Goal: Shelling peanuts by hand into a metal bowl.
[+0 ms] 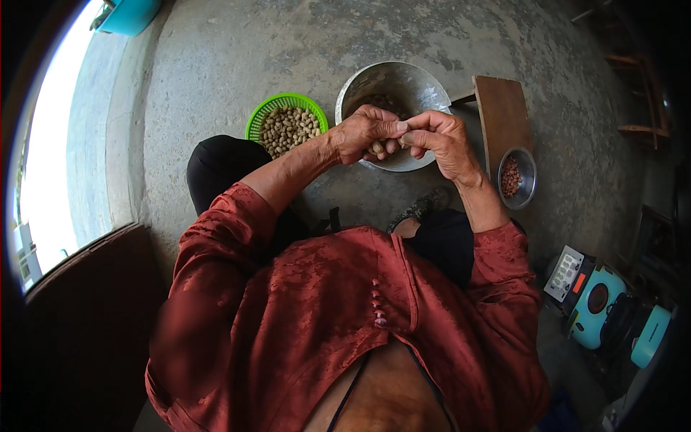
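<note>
My left hand (pixel 363 132) is curled around several unshelled peanuts (pixel 377 146), which show between its fingers. My right hand (pixel 445 141) meets it, thumb and forefinger pinched on a small pale peanut (pixel 402 143), partly hidden by the fingertips. Both hands are over the near side of a wide metal pot (pixel 426 86). Inside the pot, dark pieces lie at the shaded bottom, too dim to name surely. To the left, a bright green plastic basket (pixel 252 120) holds many peanuts in their shells (pixel 289 127).
Right of the pot is a low wooden bench (pixel 502 110). A metal bowl (pixel 531 186) with reddish shelled peanuts (pixel 510 177) is at its near end. Turquoise appliances (pixel 596 308) stand on the lower right. A turquoise bucket (pixel 129 16) is at the upper left, on the concrete floor (pixel 227 59).
</note>
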{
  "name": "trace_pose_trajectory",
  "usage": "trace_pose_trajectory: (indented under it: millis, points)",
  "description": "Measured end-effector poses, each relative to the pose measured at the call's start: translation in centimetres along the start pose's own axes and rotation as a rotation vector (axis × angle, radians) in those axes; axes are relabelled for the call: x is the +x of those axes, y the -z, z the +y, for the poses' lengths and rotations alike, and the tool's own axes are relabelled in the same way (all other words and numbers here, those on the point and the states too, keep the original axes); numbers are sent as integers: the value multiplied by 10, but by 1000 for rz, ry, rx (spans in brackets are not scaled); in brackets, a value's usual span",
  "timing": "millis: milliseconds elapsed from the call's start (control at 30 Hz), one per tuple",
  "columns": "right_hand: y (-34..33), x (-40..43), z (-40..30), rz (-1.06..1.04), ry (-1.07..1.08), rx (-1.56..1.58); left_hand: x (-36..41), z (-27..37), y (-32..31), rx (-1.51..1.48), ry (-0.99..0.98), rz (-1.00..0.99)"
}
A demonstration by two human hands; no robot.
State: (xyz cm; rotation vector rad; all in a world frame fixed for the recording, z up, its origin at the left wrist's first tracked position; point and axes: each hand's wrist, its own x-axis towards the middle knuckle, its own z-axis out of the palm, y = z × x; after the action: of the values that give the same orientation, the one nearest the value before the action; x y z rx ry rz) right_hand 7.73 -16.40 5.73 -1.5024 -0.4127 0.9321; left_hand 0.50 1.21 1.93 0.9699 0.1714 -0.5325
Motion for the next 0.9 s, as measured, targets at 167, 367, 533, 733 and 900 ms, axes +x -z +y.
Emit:
trace_pose_trajectory:
  millis: [167,367,533,733,900]
  points:
    - [-3,-2,6,39,13,150,1,-1,-4,3,-46,17]
    - [-9,-4,13,92,38,306,2,-5,-5,-19,-79,28]
    - [-9,-5,18,80,89,321,0,-5,-7,-41,-90,30]
    - [-12,-10,2,80,100,48,2,-7,-2,-30,-97,25]
    - [-8,-8,11,123,166,-76,-2,-7,-16,65,-104,180]
